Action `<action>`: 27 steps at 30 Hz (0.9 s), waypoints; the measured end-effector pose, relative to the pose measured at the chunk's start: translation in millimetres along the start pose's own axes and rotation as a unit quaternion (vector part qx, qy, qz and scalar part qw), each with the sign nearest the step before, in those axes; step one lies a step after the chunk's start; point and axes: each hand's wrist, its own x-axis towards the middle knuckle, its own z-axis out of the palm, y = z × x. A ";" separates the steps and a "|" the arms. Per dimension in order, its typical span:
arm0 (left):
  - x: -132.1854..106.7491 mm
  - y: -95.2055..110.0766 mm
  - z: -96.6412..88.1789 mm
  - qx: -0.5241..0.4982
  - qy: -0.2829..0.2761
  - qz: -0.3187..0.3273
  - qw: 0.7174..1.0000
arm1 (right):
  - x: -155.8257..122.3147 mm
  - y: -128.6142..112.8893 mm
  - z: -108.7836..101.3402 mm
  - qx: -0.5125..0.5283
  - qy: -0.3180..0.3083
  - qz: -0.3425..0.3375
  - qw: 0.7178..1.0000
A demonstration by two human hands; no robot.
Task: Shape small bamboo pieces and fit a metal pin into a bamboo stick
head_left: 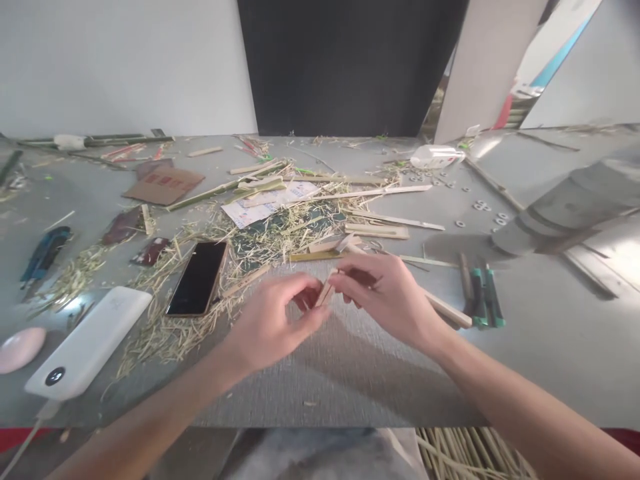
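Note:
My left hand (273, 323) and my right hand (385, 297) meet over the middle of a grey table (350, 373). Both pinch a short pale bamboo piece (325, 291) held between their fingertips. The left fingers curl round its lower end, the right thumb and fingers close on its upper end. A longer bamboo strip (445, 308) lies under my right hand, running out to the right. A heap of bamboo shavings (270, 237) and cut strips lies just beyond the hands.
A black phone (199, 278) and a white power bank (90, 343) lie at the left. Green-handled tools (483, 297) rest at the right. Cardboard (163, 185), a printed paper (265, 203), small metal rings (483, 207) and a blue cutter (44, 255) are scattered farther out.

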 end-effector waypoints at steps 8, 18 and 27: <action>11.8 -9.1 -10.9 0.035 -0.041 0.053 0.997 | -3.4 -3.0 -5.0 -0.059 -0.050 -0.112 0.991; 11.0 -13.7 -1.8 -0.105 -0.074 -0.063 0.990 | -2.3 4.4 -5.4 0.029 -0.097 -0.047 0.994; -21.9 4.2 16.8 -0.140 -0.105 -0.105 0.979 | -34.3 0.4 5.6 0.158 -0.180 0.116 0.964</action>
